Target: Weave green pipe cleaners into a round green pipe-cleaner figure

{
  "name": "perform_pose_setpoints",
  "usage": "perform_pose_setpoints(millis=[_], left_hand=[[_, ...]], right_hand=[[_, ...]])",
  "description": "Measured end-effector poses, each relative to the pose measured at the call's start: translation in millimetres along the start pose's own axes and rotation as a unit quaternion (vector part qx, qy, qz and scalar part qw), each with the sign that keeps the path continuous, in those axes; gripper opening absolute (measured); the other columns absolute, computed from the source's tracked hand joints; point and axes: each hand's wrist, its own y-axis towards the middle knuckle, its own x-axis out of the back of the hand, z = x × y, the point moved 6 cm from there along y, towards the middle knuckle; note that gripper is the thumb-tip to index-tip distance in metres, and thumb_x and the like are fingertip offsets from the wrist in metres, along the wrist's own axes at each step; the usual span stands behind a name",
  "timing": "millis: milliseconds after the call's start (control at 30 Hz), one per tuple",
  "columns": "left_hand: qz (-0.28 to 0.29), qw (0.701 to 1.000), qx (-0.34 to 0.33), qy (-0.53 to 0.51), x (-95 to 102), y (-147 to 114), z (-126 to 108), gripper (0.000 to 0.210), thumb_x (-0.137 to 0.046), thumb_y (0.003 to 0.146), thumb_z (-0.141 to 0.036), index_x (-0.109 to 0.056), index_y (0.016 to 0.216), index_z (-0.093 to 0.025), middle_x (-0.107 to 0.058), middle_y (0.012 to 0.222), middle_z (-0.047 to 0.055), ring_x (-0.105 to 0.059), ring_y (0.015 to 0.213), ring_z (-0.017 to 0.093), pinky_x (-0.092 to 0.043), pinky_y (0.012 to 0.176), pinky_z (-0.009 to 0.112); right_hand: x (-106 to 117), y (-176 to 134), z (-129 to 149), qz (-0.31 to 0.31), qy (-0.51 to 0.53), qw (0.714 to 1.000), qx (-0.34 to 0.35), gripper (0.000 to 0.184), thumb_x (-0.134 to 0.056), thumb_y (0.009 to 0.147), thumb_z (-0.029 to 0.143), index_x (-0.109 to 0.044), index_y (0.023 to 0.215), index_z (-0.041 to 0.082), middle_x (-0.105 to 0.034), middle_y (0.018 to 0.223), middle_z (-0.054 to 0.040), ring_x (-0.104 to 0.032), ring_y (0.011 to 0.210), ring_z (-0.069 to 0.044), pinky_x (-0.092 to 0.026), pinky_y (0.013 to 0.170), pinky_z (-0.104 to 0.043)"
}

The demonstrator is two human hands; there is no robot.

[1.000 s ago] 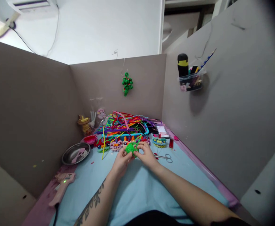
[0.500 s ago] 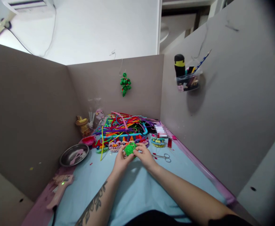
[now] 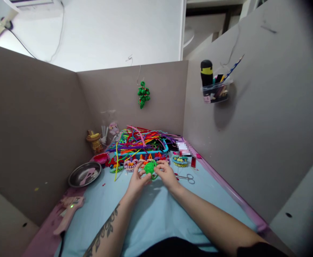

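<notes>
A bright green fuzzy piece (image 3: 149, 167), apparently coiled pipe cleaner, is between my hands above the blue cloth, with a loose green loop hanging under it. My left hand (image 3: 139, 179) curls round its left side, thumb below and fingers above. On the other side my right hand (image 3: 166, 175) pinches its edge between thumb and fingertips. Just behind stand small pipe-cleaner figures, among them a pink one (image 3: 131, 164) and a blue-and-yellow one (image 3: 180, 160). Scissors (image 3: 186, 178) lie to the right of my right hand.
A blue tray (image 3: 165, 147) heaped with coloured pipe cleaners (image 3: 143, 137) stands at the back. On the left are a metal bowl (image 3: 76, 175) and a pink glue gun (image 3: 70, 214) with a lit green light. Grey panels (image 3: 129, 96) enclose the table on three sides.
The green piece has shifted slightly right and turned, and its loose loop now shows below. My left fingers have loosened a little around it.
</notes>
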Motion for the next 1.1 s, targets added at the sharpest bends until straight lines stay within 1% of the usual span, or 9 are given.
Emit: perform_pose_setpoints(millis=[33,100,200,300,500,667,767,867,1100], left_hand=[[-0.004,1.0,-0.004,-0.002,2.1,1,-1,0.081,-0.077,0.056,-0.033,-0.035,0.125,-0.025,-0.062,0.099,0.008,-0.065,0.074,0.019,-0.049,0.063,0.029],[-0.041,0.999,-0.022,0.013,9.4,3,-3,0.077,-0.077,0.056,-0.035,-0.039,0.122,-0.023,-0.062,0.094,0.005,-0.065,0.069,0.017,-0.048,0.058,0.026],[-0.095,0.992,-0.038,0.068,17.1,5,-3,0.073,-0.077,0.055,-0.038,-0.043,0.116,-0.017,-0.061,0.071,0.0,-0.061,0.055,0.013,-0.038,0.043,0.019],[-0.079,0.993,-0.027,0.083,13.2,6,1,0.076,-0.076,0.055,-0.039,-0.041,0.119,-0.015,-0.062,0.066,0.0,-0.059,0.052,0.013,-0.032,0.039,0.018],[-0.09,0.992,-0.049,0.075,9.7,3,-2,0.074,-0.073,0.06,-0.036,-0.038,0.122,-0.015,-0.06,0.06,-0.002,-0.053,0.048,0.009,-0.029,0.039,0.016],[-0.086,0.991,-0.071,0.073,4.8,0,-7,0.073,-0.073,0.059,-0.032,-0.038,0.121,-0.017,-0.059,0.06,-0.004,-0.053,0.05,0.009,-0.028,0.04,0.016],[-0.086,0.992,-0.064,0.062,2.1,-1,-7,0.076,-0.074,0.058,-0.034,-0.037,0.122,-0.019,-0.06,0.062,-0.004,-0.056,0.053,0.011,-0.028,0.04,0.016],[-0.091,0.992,-0.068,0.058,2.3,-2,-8,0.072,-0.074,0.057,-0.034,-0.039,0.118,-0.019,-0.059,0.059,-0.004,-0.054,0.05,0.01,-0.027,0.041,0.017],[-0.08,0.992,-0.071,0.072,7.4,3,-6,0.065,-0.073,0.06,-0.034,-0.04,0.114,-0.018,-0.052,0.05,-0.008,-0.046,0.043,0.007,-0.024,0.039,0.016]], right_hand=[[2,2,-3,-0.012,0.008,1.0,-0.008,0.019,-0.061,0.072,0.033,-0.062,0.06,0.018,-0.053,0.102,-0.0083,-0.053,0.099,-0.022,-0.041,0.086,-0.034],[6,4,-8,-0.037,0.017,0.999,-0.014,0.021,-0.062,0.072,0.036,-0.064,0.061,0.018,-0.056,0.101,-0.0086,-0.053,0.1,-0.023,-0.039,0.089,-0.035],[8,5,-9,-0.057,0.023,0.998,-0.015,0.023,-0.062,0.072,0.039,-0.065,0.062,0.018,-0.057,0.1,-0.0087,-0.053,0.1,-0.023,-0.038,0.091,-0.035],[5,2,-7,-0.053,0.039,0.998,-0.02,0.023,-0.063,0.07,0.041,-0.065,0.065,0.018,-0.055,0.103,-0.0085,-0.052,0.101,-0.022,-0.038,0.091,-0.035],[-8,-6,-2,0.016,0.073,0.995,-0.064,0.023,-0.064,0.067,0.04,-0.064,0.069,0.017,-0.049,0.111,-0.0092,-0.049,0.105,-0.023,-0.042,0.078,-0.029],[-12,-8,3,0.045,0.057,0.996,-0.05,0.019,-0.063,0.068,0.036,-0.064,0.07,0.017,-0.047,0.115,-0.0088,-0.048,0.107,-0.024,-0.042,0.078,-0.031],[-12,-8,9,0.052,0.039,0.998,-0.02,0.015,-0.062,0.069,0.033,-0.065,0.069,0.018,-0.046,0.118,-0.0084,-0.047,0.109,-0.024,-0.039,0.086,-0.033],[-10,-9,15,0.048,0.025,0.999,-0.004,0.013,-0.063,0.068,0.031,-0.063,0.066,0.018,-0.046,0.119,-0.0079,-0.045,0.112,-0.024,-0.036,0.09,-0.033],[2,-7,16,-0.012,0.025,1.0,-0.006,0.013,-0.063,0.068,0.032,-0.061,0.07,0.019,-0.05,0.111,-0.0091,-0.05,0.104,-0.024,-0.042,0.078,-0.033]])
